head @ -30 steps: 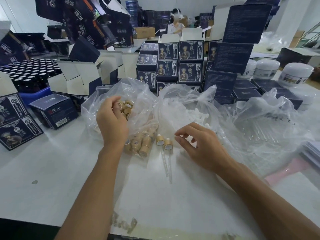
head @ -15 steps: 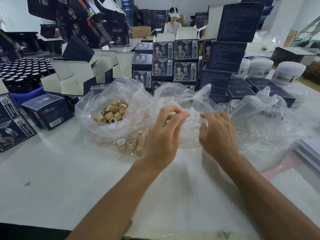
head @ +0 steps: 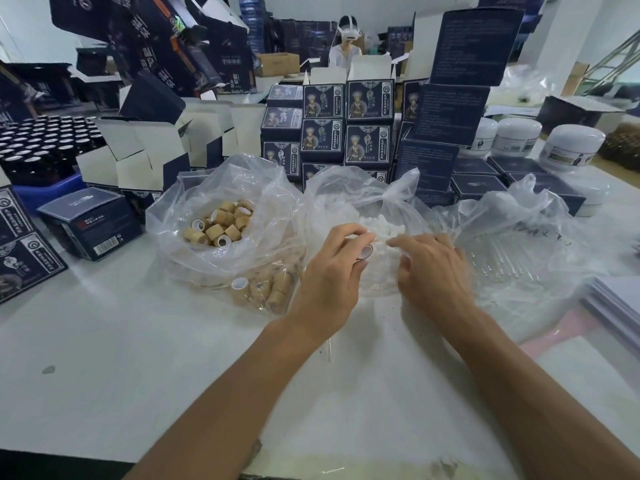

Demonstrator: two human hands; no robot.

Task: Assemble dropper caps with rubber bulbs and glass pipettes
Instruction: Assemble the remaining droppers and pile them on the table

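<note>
Fingers [head: 349, 237] pinch cap [head: 366, 251]; bulb bag [head: 349, 199] behind, box stacks [head: 346, 129] beyond.

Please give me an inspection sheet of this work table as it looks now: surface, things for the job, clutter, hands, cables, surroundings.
Surface: white table, a few small specks and a stain.
Job's things: bag of caps at left; bag of white bulbs in the middle; bag of glass pipettes at right.
Clutter: dark printed boxes stacked behind the bags; open boxes; white jars; dark bottles at far left.
Hands: left hand holds one cap; right hand reaches into the bulbs, grip not clear.
Cables: nothing seen.
Surroundings: another person sits at the back among boxes.
</note>
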